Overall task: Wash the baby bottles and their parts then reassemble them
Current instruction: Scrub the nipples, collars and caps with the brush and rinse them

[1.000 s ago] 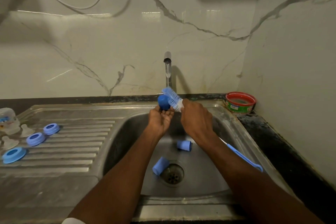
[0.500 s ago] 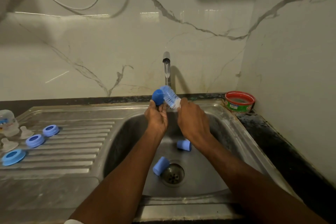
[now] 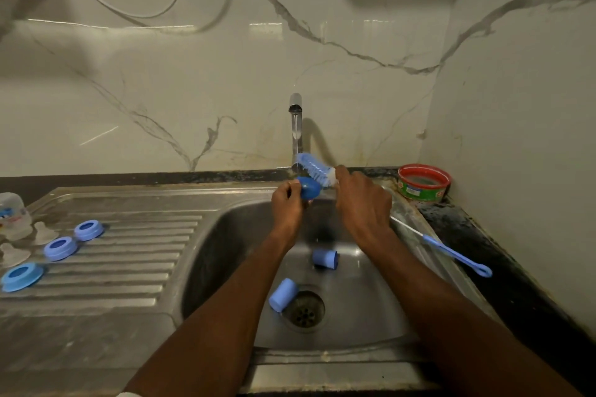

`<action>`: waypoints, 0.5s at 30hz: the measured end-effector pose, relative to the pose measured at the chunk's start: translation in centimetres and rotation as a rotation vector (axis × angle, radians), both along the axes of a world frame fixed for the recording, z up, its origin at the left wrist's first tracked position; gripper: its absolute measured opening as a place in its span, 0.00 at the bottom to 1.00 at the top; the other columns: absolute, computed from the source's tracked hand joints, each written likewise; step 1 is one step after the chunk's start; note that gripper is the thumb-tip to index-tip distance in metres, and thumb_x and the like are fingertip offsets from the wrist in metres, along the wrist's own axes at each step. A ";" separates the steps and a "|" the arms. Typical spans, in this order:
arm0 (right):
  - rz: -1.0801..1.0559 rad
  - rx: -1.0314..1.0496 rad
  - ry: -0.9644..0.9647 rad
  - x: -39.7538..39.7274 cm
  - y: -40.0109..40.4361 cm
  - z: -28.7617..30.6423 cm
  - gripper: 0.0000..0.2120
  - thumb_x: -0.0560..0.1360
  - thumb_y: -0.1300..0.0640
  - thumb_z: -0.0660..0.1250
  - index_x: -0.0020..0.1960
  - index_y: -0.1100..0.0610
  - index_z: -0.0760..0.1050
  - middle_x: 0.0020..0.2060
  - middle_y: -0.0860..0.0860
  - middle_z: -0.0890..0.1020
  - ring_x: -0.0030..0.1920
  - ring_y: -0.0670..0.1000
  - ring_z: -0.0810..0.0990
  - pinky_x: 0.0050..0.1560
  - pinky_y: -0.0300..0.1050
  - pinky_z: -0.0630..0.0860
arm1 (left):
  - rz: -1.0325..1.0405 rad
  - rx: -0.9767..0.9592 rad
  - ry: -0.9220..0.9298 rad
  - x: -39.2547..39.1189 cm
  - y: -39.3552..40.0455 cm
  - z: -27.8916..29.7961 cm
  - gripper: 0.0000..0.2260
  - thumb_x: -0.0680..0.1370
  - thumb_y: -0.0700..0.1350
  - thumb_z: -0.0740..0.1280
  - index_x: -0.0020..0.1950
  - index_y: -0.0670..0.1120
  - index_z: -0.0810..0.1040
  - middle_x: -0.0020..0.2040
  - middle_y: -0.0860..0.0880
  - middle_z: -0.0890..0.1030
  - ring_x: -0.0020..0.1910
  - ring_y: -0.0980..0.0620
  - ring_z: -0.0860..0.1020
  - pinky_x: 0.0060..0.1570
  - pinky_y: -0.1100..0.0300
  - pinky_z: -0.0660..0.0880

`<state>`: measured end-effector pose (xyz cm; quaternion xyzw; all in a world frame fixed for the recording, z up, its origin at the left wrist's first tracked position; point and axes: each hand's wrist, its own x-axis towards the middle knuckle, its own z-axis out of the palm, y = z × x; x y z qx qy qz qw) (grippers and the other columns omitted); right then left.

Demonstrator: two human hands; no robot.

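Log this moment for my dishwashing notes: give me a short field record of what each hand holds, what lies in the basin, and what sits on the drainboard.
left hand: holds a blue cap over the basin
right hand: grips the bottle brush, bristles against the cap
sink basin: two more blue caps, one by the drain, one further back
drainboard: three blue collar rings, clear teats, a clear bottle at the left edge
right corner: a red-rimmed tub
tap: running water cannot be told

Our forearms reach forward, converging; our left hand (image 3: pixel 287 203) fingers curled, gripping; our right hand (image 3: pixel 362 203) knuckles up, fingers clenched, just beside it.
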<state>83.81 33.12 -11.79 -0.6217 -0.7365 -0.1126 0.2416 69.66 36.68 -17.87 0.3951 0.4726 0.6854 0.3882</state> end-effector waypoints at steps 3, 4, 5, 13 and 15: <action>-0.023 -0.004 0.010 1.5 -0.2 -0.1 0.14 0.79 0.55 0.65 0.64 0.52 0.69 0.52 0.53 0.81 0.48 0.58 0.83 0.38 0.49 0.70 | 0.187 0.009 0.417 -1.5 0.0 -0.4 0.10 0.85 0.51 0.61 0.52 0.46 0.75 0.50 0.46 0.78 0.50 0.47 0.78 0.53 0.47 0.80; -0.024 -0.007 0.004 1.9 -0.2 -0.1 0.13 0.80 0.55 0.65 0.63 0.52 0.70 0.52 0.53 0.81 0.47 0.58 0.83 0.37 0.48 0.69 | 0.219 0.028 0.564 -2.1 0.0 -0.6 0.10 0.84 0.52 0.63 0.53 0.46 0.75 0.52 0.46 0.76 0.50 0.48 0.77 0.54 0.49 0.79; -0.021 0.000 -0.002 2.2 -0.2 -0.2 0.12 0.79 0.55 0.65 0.62 0.52 0.70 0.50 0.53 0.82 0.46 0.58 0.83 0.37 0.48 0.68 | 0.228 0.039 0.706 -2.6 0.0 -0.7 0.10 0.82 0.52 0.66 0.55 0.45 0.75 0.56 0.46 0.73 0.52 0.50 0.74 0.55 0.52 0.77; 0.038 0.007 0.039 4.6 0.3 -1.4 0.11 0.78 0.52 0.68 0.60 0.48 0.74 0.49 0.50 0.83 0.45 0.54 0.82 0.40 0.49 0.78 | 0.095 0.042 1.055 -4.4 -0.2 -1.8 0.14 0.76 0.45 0.75 0.57 0.45 0.77 0.63 0.42 0.76 0.63 0.45 0.74 0.59 0.59 0.70; 0.010 -0.009 0.075 5.5 0.3 -2.0 0.10 0.78 0.52 0.66 0.59 0.48 0.74 0.49 0.51 0.83 0.45 0.54 0.81 0.41 0.50 0.78 | 0.075 0.048 1.051 -4.1 -0.3 -1.7 0.16 0.74 0.44 0.77 0.58 0.45 0.76 0.60 0.43 0.79 0.60 0.46 0.78 0.56 0.60 0.71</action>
